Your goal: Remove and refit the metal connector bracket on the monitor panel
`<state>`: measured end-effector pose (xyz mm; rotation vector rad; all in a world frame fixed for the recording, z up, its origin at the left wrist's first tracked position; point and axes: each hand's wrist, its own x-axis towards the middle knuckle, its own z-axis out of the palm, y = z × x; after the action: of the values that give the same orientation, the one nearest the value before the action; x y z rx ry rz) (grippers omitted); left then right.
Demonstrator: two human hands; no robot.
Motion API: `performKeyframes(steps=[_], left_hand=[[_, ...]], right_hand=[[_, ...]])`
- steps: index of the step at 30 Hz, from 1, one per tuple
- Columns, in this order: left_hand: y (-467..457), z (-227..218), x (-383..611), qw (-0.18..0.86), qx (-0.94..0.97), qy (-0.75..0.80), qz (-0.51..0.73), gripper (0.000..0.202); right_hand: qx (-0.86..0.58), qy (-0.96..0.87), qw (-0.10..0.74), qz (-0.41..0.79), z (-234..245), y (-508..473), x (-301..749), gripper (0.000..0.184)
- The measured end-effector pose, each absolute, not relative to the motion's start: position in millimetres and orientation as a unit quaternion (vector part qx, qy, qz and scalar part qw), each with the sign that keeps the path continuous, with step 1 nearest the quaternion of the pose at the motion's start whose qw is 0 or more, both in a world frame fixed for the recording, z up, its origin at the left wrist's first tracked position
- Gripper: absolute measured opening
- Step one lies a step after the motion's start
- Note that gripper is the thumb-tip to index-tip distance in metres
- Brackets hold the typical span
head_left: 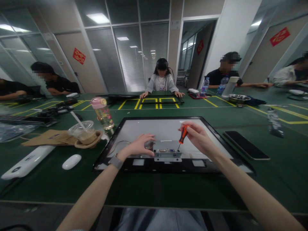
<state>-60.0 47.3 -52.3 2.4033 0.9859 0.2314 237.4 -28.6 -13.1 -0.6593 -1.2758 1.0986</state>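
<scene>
A monitor panel (134, 128) lies face down in front of me, its grey back inside a black frame. A small metal bracket with connector ports (166, 151) sits near its front edge. My right hand (197, 136) grips an orange-and-black screwdriver (183, 134), held nearly upright with its tip on the bracket's right side. My left hand (139, 146) rests on the panel, its fingers curled against the bracket's left end.
A black phone (245, 145) lies to the right of the panel. To the left are a white mouse (71, 161), a plastic cup with a straw (81, 131), a pink-capped bottle (103, 113) and a white device (26, 162). Several people sit around the green table (154, 186).
</scene>
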Motion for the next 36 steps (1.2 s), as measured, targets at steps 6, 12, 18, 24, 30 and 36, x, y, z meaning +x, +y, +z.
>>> performKeyframes(steps=[6,12,18,24,30,36], left_hand=[[44.9,-51.2,-59.9,0.269,0.885,0.371,0.084,0.077],[48.4,-57.5,-60.5,0.263,0.888,0.366,0.094,0.079],[49.1,-58.1,-61.4,0.260,0.889,0.365,0.091,0.077],[47.9,-55.2,-60.9,0.264,0.889,0.363,0.089,0.076],[45.1,-50.9,-59.4,0.271,0.886,0.364,0.092,0.074],[45.5,-51.9,-59.6,0.265,0.888,0.365,0.092,0.076]], right_hand=[[-0.269,-0.551,0.605,0.508,-7.2,-30.2,234.3,0.024],[-0.281,-0.549,0.628,0.474,-12.2,-27.2,238.1,0.015],[-0.279,-0.528,0.608,0.523,-10.2,-28.0,240.9,0.020],[-0.272,-0.530,0.613,0.519,-7.1,-28.3,237.6,0.018],[-0.288,-0.538,0.605,0.511,-11.9,-26.8,240.8,0.022],[-0.270,-0.550,0.602,0.512,-7.8,-28.6,237.3,0.016]])
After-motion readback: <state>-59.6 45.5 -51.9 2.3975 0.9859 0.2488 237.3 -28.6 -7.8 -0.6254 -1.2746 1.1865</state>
